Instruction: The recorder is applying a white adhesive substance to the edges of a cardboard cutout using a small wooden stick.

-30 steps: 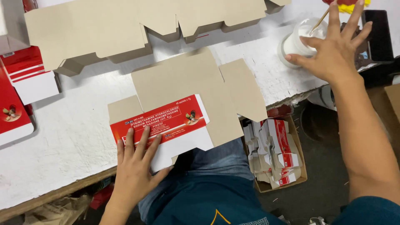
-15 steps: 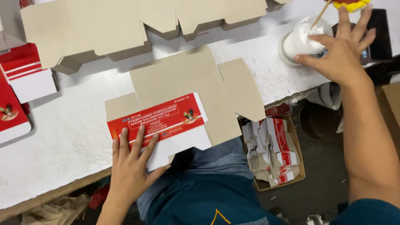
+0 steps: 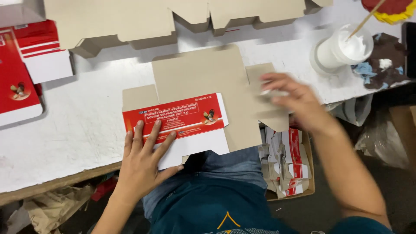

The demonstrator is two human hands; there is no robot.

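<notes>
Flat carton blank (image 3: 203, 86) lies mid-desk (image 3: 78, 130) — one red flap folded, pinned by the open left hand (image 3: 145, 158); right hand (image 3: 288, 97), fingers spread, rubs the three-o'clock flap — other flaps unfolded.

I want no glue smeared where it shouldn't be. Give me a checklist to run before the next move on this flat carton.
1. Left hand pins carton flat: ok.
2. Right hand fingertips on side flap: ok.
3. Glue on fingertips: cannot tell, a white patch shows.
4. Glue cup upright, stick inside, beside the carton: ok.
5. Carton fully on table: not ok, the near edge overhangs.
</notes>
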